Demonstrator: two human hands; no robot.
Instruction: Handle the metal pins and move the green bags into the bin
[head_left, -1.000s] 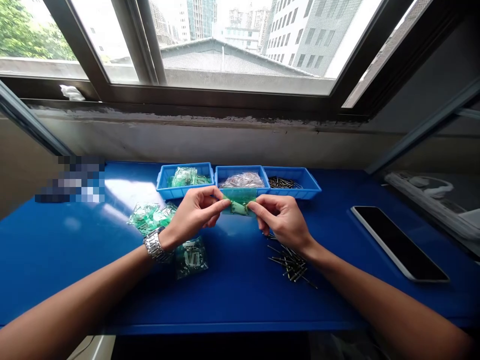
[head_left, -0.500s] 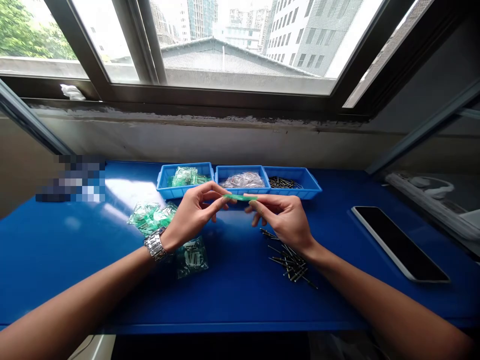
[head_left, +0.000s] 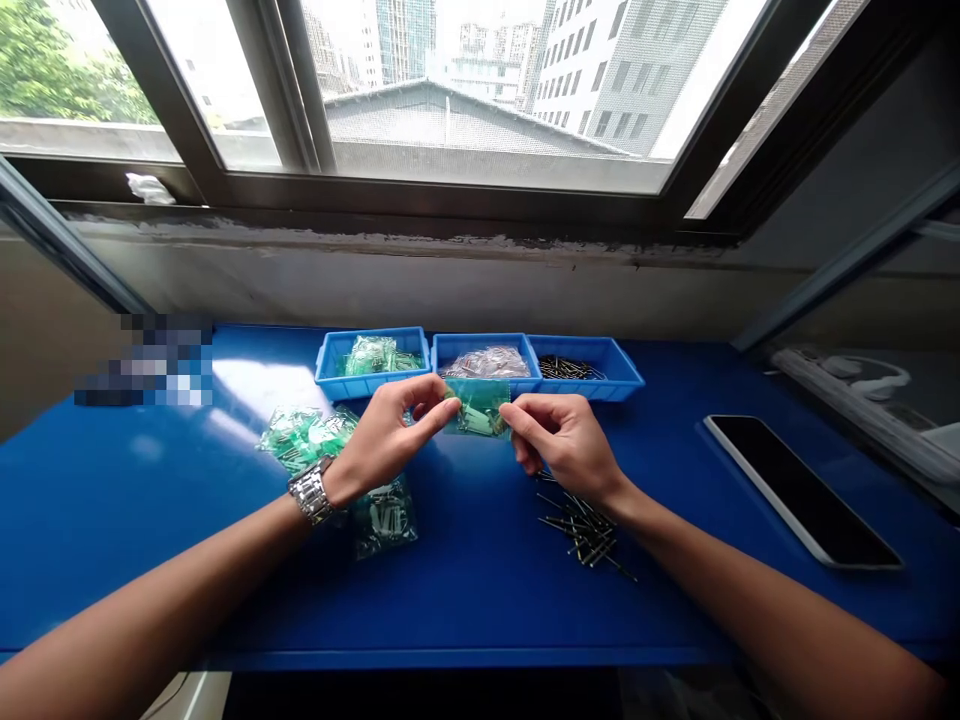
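Between my hands, above the blue table, a small green plastic bag (head_left: 480, 408) faces me with pale slim pieces inside. My left hand (head_left: 409, 425) pinches its left edge between thumb and fingers. At the opposite edge, my right hand (head_left: 559, 435) grips the bag near its lower right corner, fingers curled. Below my right hand lies a loose pile of dark, thin metal rods (head_left: 589, 530). Several green bags (head_left: 300, 435) with pale pieces are heaped beyond my left wrist, and another filled bag (head_left: 386, 520) lies flat nearer me.
Three blue bins stand in a row at the back: a left bin (head_left: 326, 375) with green bags, a middle bin (head_left: 442, 350) with clear-looking packets, a right bin (head_left: 619, 375) with dark rods. A phone-like dark slab (head_left: 802, 490) lies at right. Behind is a window wall.
The green bag, seen nearly edge-on before, now hangs with its broad side toward me. My right-hand fingers have curled in and its grip sits slightly lower.
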